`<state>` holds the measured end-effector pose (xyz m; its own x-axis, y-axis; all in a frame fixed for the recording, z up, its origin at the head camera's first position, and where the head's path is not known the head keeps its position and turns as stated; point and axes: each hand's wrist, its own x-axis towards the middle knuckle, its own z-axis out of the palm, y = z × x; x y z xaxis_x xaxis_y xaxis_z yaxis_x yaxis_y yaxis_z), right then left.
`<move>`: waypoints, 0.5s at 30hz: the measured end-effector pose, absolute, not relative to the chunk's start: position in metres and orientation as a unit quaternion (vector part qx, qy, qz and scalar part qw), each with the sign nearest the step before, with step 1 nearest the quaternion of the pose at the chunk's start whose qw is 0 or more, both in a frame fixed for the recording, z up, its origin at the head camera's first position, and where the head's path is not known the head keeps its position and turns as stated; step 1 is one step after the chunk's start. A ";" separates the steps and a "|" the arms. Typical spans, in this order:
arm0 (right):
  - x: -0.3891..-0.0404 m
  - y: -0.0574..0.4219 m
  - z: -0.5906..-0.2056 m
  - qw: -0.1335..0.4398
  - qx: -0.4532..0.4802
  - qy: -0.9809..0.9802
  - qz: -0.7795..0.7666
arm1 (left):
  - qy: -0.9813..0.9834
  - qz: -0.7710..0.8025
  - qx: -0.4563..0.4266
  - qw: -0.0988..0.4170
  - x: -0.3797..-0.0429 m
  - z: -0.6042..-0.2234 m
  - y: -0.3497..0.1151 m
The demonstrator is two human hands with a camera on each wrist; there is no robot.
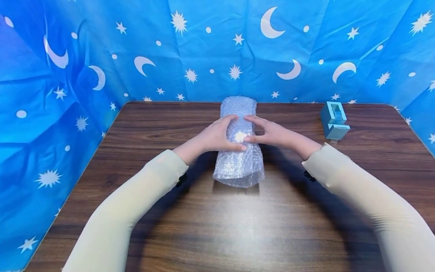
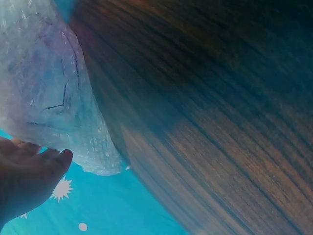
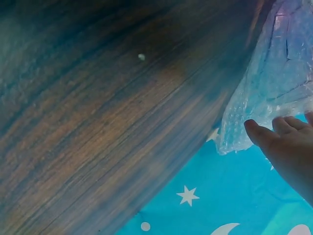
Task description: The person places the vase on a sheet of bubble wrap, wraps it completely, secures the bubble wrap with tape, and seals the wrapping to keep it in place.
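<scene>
A long bundle in clear bubble wrap (image 1: 238,166) lies at the middle of the table, its far end near the back edge. The wrap's near end flares wider, and what is inside cannot be made out. My left hand (image 1: 217,135) holds the bundle from the left, thumb across the top. From the right side, my right hand (image 1: 272,132) grips it, thumb also on the upper face. In the left wrist view, the bubble wrap (image 2: 49,93) shows beside the left fingers; the right wrist view has the right hand (image 3: 288,147) against the wrap.
A light blue tape dispenser (image 1: 334,121) stands at the back right of the dark wood-grain table (image 1: 238,234). Blue cloth (image 1: 238,53) with white moons and stars hangs behind the table and along its sides.
</scene>
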<state>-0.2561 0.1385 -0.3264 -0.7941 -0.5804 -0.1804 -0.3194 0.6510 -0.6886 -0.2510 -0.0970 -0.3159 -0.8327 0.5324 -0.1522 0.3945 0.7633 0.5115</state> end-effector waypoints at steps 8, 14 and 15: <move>-0.256 0.144 -0.320 0.185 -0.258 0.888 -0.332 | 0.929 0.223 0.255 0.150 -0.252 -0.314 -0.095; -0.247 0.154 -0.303 0.127 -0.243 0.888 -0.369 | 0.927 0.231 0.253 0.151 -0.251 -0.313 -0.095; -0.244 0.157 -0.299 0.115 -0.236 0.886 -0.383 | 0.927 0.232 0.253 0.152 -0.251 -0.313 -0.095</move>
